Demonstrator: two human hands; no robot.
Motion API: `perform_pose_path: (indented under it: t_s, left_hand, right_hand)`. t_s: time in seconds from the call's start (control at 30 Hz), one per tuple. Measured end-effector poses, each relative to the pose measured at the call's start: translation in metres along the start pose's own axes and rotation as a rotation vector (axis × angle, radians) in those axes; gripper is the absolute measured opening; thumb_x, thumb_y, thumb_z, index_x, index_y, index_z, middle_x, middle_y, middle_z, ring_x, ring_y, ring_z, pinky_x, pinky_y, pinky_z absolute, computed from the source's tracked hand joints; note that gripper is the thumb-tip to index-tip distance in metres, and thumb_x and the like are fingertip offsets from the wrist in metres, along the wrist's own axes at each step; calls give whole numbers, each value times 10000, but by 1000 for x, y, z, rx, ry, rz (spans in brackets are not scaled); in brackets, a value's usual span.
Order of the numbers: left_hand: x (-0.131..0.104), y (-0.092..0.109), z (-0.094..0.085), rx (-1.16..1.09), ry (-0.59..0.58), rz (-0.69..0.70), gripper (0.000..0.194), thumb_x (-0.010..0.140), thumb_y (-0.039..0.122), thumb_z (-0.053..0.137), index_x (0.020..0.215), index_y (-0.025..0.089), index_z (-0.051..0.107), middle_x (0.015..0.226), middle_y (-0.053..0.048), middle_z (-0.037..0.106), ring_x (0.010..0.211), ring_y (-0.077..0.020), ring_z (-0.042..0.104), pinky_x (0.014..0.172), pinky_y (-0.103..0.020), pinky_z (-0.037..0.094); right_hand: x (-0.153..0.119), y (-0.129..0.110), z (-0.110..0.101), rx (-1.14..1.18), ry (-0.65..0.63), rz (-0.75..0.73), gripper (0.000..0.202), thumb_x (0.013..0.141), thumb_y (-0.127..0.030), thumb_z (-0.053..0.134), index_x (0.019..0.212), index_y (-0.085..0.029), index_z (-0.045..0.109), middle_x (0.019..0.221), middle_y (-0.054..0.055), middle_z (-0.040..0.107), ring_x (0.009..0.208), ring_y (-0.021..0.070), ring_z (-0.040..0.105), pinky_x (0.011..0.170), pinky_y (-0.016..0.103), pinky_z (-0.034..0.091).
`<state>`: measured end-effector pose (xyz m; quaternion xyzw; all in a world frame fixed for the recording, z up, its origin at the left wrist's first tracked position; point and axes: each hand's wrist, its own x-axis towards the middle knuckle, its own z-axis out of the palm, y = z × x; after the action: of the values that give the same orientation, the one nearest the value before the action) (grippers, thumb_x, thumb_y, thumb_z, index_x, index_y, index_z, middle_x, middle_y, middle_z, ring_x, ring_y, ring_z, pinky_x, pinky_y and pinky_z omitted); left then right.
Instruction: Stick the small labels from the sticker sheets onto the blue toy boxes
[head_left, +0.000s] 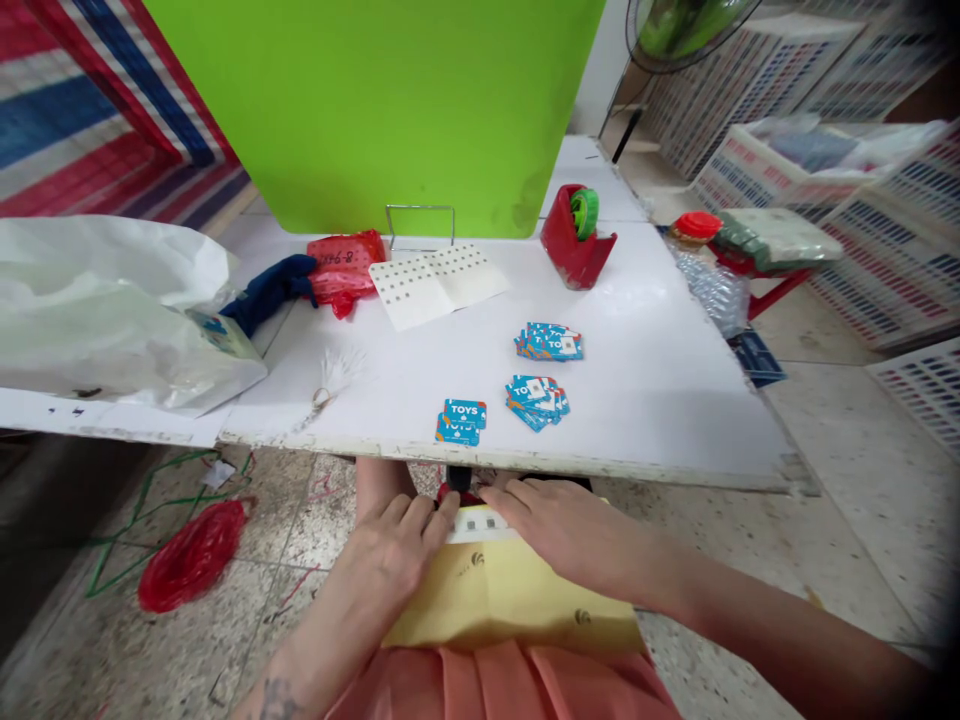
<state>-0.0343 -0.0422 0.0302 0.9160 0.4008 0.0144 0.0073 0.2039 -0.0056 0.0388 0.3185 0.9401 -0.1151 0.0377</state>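
Note:
On my lap lies a sticker sheet [517, 590] with yellow backing, and a white strip with small square codes shows along its far edge. My left hand [401, 540] is closed on that edge at the left, fingers bent over it. At the right end of the strip, my right hand [559, 525] grips the same edge, its thumb side near the codes. Part of the sheet is hidden under both hands. Just beyond, on the table, are a pair of blue TOYS cards [460, 422] and two fanned piles of similar cards, a nearer pile [537, 402] and a farther pile [549, 342].
On the white table [645, 390] are another code sheet [439, 285], a red tape dispenser [577, 240], a red plastic packet [345, 268], white strings [334, 375] and a large white bag [112, 310]. A green board [390, 110] stands behind. Crates [795, 170] are stacked right.

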Motion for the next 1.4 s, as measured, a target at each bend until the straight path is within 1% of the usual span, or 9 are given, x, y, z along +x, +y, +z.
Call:
perform_pose_path:
  t_s: [0.2, 0.33, 0.4, 0.57, 0.73, 0.87, 0.97, 1.23, 1.4]
  left_hand:
    - [-5, -4, -15, -160, -79, 5, 515, 874, 58, 441, 1365, 170, 336, 1032, -71, 605, 893, -197, 578, 770, -320, 496]
    - [-7, -10, -26, -155, -131, 22, 606, 864, 31, 442, 1414, 221, 273, 1109, -69, 594, 944, -204, 569, 799, -339, 493]
    - [-8, -13, -28, -129, -115, 12, 636, 863, 25, 431, 1429, 254, 252, 1138, -73, 584, 959, -213, 569, 784, -343, 489]
    - [-11, -17, -36, -197, -92, -4, 634, 877, 92, 464, 1442, 273, 239, 1142, -71, 588, 1028, -237, 539, 930, -446, 414]
    - [2, -1, -43, -393, -45, -130, 723, 806, 460, 637, 1396, 194, 314, 1249, -122, 542, 1133, -299, 487, 951, -476, 412]
    - [17, 14, -32, -481, -53, -237, 377, 854, 211, 588, 1218, 220, 490, 1084, -59, 611, 975, -227, 569, 833, -375, 469]
    - [22, 15, -21, -515, -89, -286, 294, 841, 91, 534, 1097, 233, 557, 961, -22, 636, 874, -202, 592, 746, -321, 462]
    - [26, -4, -30, -558, -160, -359, 230, 840, 57, 478, 854, 219, 641, 820, 3, 679, 770, -183, 625, 644, -261, 419]
    - [36, 8, -31, -519, -77, -310, 211, 829, 127, 549, 1013, 206, 612, 954, -39, 673, 906, -221, 606, 772, -312, 446]
  right_hand:
    - [-7, 6, -18, 179, -119, -27, 475, 833, -73, 417, 1296, -171, 459, 1121, 123, 607, 887, 230, 612, 717, 344, 463]
    - [-6, 9, -35, 378, -181, 0, 542, 865, -451, 522, 1307, -146, 444, 1153, 142, 589, 990, 278, 581, 777, 375, 445]
    - [-6, 10, -40, 437, -178, 35, 540, 880, -534, 467, 1269, -160, 469, 1141, 127, 603, 998, 279, 579, 785, 380, 437]
    - [-4, 11, -40, 397, -181, 139, 323, 872, -405, 540, 1116, -193, 537, 1019, 76, 651, 904, 262, 614, 729, 362, 425]
    - [0, 3, -39, 266, -132, 179, 222, 903, -364, 500, 1038, -195, 552, 1002, 74, 653, 896, 267, 619, 707, 365, 424]
    - [3, -3, -40, 189, -109, 171, 192, 912, -347, 490, 992, -187, 558, 978, 73, 651, 864, 267, 623, 667, 360, 428]
    - [4, -3, -40, 173, -111, 153, 167, 897, -323, 527, 976, -182, 572, 966, 67, 651, 849, 257, 620, 676, 359, 435]
    - [7, 9, -40, 303, -7, 85, 172, 860, -315, 608, 967, -182, 629, 956, 55, 641, 886, 202, 589, 739, 312, 424]
    - [17, 9, -32, 289, -4, 78, 123, 904, -257, 535, 901, -183, 634, 870, 40, 674, 827, 200, 613, 689, 298, 408]
